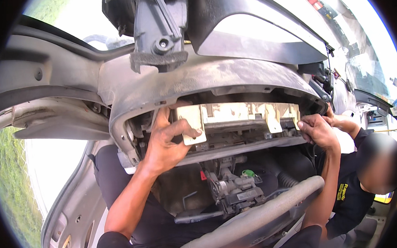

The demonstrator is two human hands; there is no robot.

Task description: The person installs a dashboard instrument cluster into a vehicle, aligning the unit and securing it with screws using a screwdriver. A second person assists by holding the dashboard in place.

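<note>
A cream-white plastic housing (234, 112) with flat tabs along its near edge sits in the wide opening of the grey dashboard (214, 78). My left hand (165, 141) is closed on its left end, index finger curled over the corner tab and other fingers reaching behind, partly hidden. At the opposite end, my right hand (320, 131) has its thumb and bent index finger pinched at the right tab. The back of the housing and the fingertips behind it are out of sight.
Below the opening are the exposed steering column (238, 189) and grey steering wheel (257, 219). Dark plastic trim pieces (160, 40) lie on the dashboard top. At right, a co-worker in black (350, 183) reaches a hand (335, 117) near the dashboard's right end.
</note>
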